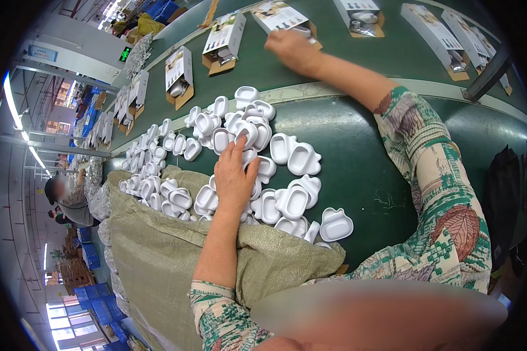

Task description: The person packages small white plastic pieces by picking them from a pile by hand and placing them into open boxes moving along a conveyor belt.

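Note:
My left hand [235,178] rests on a pile of small white plastic dishes, its fingers stretched out and its thumb apart. The fingertips touch one shallow oval white dish [246,136]. At the far side, my right hand [295,54] reaches to the open end of a printed carton [278,16] lying on the green conveyor belt [310,67]. Its fingers are curled together, and whatever they hold is hidden. A wrapped item sits in the carton's mouth beside the hand. Several more white dishes [336,224] lie loose on the green table [363,169].
A woven sack [164,251] drapes over the table's near left edge with dishes at its mouth. More open cartons [223,41] line the belt both ways. A metal post [492,73] stands at the right. Another person [70,199] works far left, near blue crates [99,304].

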`<state>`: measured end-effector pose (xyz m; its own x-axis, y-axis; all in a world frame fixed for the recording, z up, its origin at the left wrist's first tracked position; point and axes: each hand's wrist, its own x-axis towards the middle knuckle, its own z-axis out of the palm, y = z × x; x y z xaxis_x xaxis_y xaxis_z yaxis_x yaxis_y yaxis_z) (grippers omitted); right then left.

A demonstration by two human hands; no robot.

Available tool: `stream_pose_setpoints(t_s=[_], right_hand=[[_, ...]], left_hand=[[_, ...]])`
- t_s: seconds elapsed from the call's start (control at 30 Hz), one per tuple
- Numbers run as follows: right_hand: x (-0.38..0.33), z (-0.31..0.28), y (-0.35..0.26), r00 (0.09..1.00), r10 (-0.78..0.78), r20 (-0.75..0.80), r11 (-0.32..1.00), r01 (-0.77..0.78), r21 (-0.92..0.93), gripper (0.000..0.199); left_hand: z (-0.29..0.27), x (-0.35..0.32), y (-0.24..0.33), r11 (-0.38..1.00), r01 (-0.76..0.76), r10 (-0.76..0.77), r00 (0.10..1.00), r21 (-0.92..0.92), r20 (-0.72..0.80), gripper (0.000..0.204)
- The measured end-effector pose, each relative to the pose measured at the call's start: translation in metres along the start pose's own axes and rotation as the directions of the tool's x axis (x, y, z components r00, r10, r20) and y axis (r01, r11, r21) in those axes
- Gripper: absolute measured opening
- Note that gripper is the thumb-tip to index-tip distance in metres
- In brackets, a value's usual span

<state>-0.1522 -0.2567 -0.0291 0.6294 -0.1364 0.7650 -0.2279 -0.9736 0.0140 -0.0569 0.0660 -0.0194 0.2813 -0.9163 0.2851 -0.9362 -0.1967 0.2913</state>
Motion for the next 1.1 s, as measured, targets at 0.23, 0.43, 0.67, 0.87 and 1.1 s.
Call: stream_pose_setpoints(t_s=[0.23,0.43,0.67,0.87,1.1], right_hand=[[-0.001,0.010,-0.068,0.902,-0.286,0.324,0.952,0.229,0.204,0.018],[-0.005,0.003,-0.042,0.968,-0.168,0.185,0.969,0.128,0.211,0.015],[0.026,0.026,-0.013,0.989,-0.084,0.125,0.988,0.099,-0.122,0.017],[0.029,0.032,0.019,0.959,0.261,0.112,0.926,-0.216,-0.308,0.015],[0.012,0.004,-0.016,0.996,0.077,0.037,0.985,-0.082,0.154,0.018]], left_hand=[[0.002,0.001,0.000,1.000,-0.018,0.018,1.000,-0.010,0.003,0.054],[0.001,0.000,-0.003,1.000,-0.025,0.025,1.000,-0.016,-0.006,0.054],[0.003,0.001,0.004,1.000,-0.006,0.006,1.000,-0.011,0.006,0.054],[0.002,0.002,0.004,0.999,-0.013,0.013,1.000,-0.033,0.000,0.054],[0.001,-0.001,-0.004,0.999,-0.010,0.010,1.000,-0.047,-0.008,0.054]])
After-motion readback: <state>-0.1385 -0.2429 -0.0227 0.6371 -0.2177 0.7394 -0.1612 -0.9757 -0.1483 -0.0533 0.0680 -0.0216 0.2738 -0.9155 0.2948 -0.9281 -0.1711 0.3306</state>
